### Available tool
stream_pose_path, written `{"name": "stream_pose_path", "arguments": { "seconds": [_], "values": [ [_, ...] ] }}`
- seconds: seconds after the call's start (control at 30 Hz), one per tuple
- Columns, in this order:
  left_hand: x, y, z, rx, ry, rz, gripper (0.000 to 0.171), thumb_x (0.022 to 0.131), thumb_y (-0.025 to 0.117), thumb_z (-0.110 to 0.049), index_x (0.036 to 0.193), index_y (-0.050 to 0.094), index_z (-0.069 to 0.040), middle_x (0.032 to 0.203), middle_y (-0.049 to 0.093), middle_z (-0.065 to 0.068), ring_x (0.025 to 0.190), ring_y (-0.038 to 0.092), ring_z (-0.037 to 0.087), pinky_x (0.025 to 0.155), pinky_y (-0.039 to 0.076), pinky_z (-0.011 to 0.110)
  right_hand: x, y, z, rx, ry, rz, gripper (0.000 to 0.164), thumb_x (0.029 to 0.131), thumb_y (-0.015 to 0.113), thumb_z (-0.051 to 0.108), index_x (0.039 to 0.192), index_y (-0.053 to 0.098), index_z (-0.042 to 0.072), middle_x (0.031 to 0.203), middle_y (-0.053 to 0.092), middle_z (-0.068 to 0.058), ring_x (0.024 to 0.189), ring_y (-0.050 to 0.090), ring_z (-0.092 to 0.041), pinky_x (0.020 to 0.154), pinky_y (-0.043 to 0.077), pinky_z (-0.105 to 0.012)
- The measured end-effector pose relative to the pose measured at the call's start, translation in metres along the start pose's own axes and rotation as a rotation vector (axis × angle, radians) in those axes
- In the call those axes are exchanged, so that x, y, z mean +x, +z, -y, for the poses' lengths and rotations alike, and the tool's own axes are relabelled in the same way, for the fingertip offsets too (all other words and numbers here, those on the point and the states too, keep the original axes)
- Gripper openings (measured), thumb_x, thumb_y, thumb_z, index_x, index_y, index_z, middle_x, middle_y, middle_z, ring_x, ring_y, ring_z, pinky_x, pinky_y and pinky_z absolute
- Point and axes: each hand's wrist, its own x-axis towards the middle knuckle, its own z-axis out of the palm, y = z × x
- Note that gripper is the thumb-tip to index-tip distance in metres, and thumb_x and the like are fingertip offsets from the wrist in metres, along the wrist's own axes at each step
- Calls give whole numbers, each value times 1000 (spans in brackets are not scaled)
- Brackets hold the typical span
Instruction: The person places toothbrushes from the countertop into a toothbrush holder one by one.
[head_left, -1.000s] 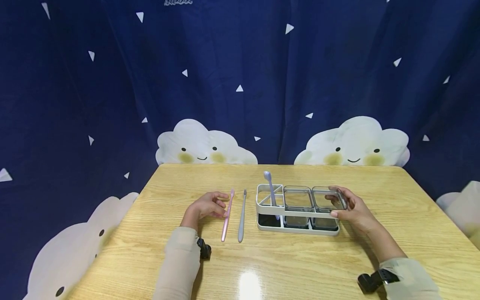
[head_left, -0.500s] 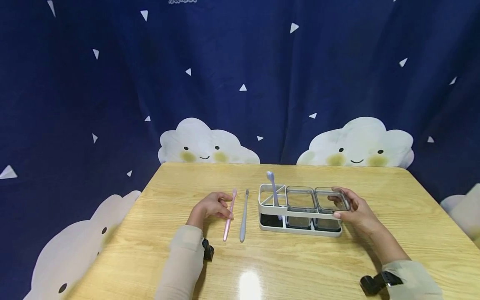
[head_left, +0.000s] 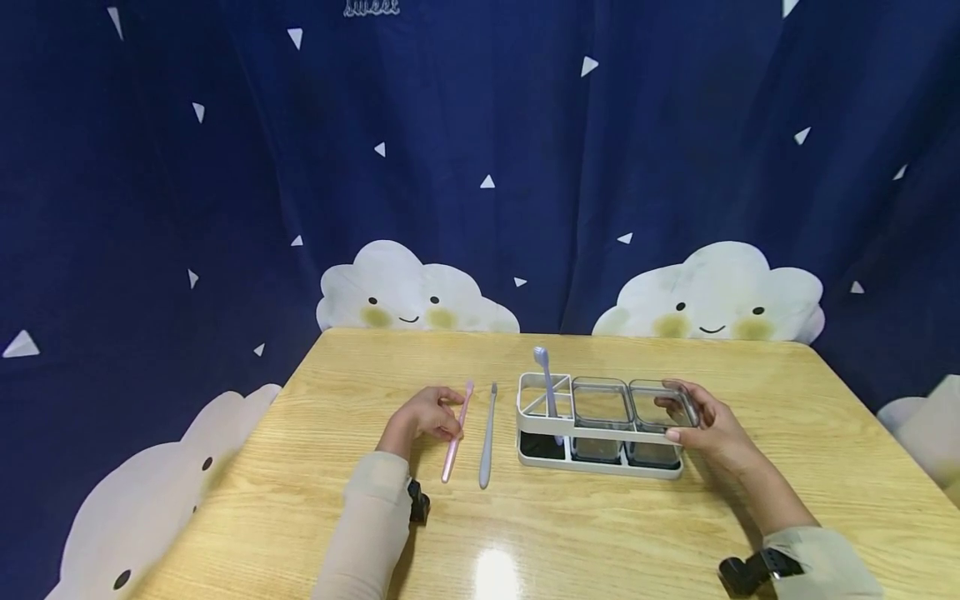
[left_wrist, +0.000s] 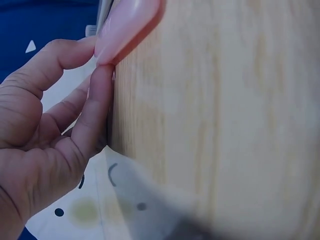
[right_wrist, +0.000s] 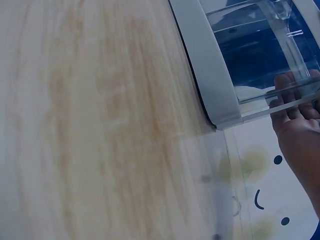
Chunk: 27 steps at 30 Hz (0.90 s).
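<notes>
My left hand (head_left: 429,414) pinches a pink toothbrush (head_left: 452,457) between thumb and finger; in the left wrist view the pink toothbrush (left_wrist: 129,27) is cut off by the frame's top edge. Just right of it a grey toothbrush (head_left: 487,450) lies on the table. A white toothbrush holder (head_left: 607,432) stands beyond that, with a purple toothbrush (head_left: 550,390) leaning upright in its left section. My right hand (head_left: 712,429) grips the holder's right end, thumb on the front rim and fingers behind the clear right cup (head_left: 651,407). A second clear cup (head_left: 600,402) sits in the middle section.
Everything rests on a light wooden table (head_left: 600,533). A dark blue curtain (head_left: 450,108) with white triangles and smiling clouds hangs behind and beside it. Each wrist wears a black camera strap.
My left hand has moved slightly right and closed its thumb and finger on the pink toothbrush, whose lower end has shifted a little left. The right hand stays on the holder.
</notes>
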Motion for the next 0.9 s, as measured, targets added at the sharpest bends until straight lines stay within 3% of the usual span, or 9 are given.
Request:
{"name": "stream_pose_path", "arguments": {
  "seconds": [0.17,0.5,0.7,0.9],
  "values": [
    [-2,-2,-2,2,1,-32,59,68,65,18,123,50,7,82,60,18,65,62,24,63,55,35,1,0,0,-17,2,-10,66,76,64,-13,135,35,-7,119,56,-22,111,52,-15,90,43,-22],
    [1,-4,5,-42,20,-79,52,69,61,14,120,54,6,81,61,16,61,59,20,60,54,32,0,0,0,-5,-12,-6,66,76,63,-14,134,34,-9,119,57,-20,110,53,-16,90,43,-22],
    [1,-3,9,-149,33,-144,50,70,59,14,118,55,6,84,59,16,59,56,20,56,51,29,-1,1,0,-44,-1,-5,66,76,64,-12,134,33,-10,119,55,-24,109,53,-17,89,44,-23],
    [1,-4,8,-272,78,-163,53,69,56,17,121,56,7,83,58,16,61,57,20,57,51,29,0,0,0,-48,-3,-10,66,76,64,-13,135,33,-9,119,54,-26,109,53,-17,88,45,-23]
  ]
}}
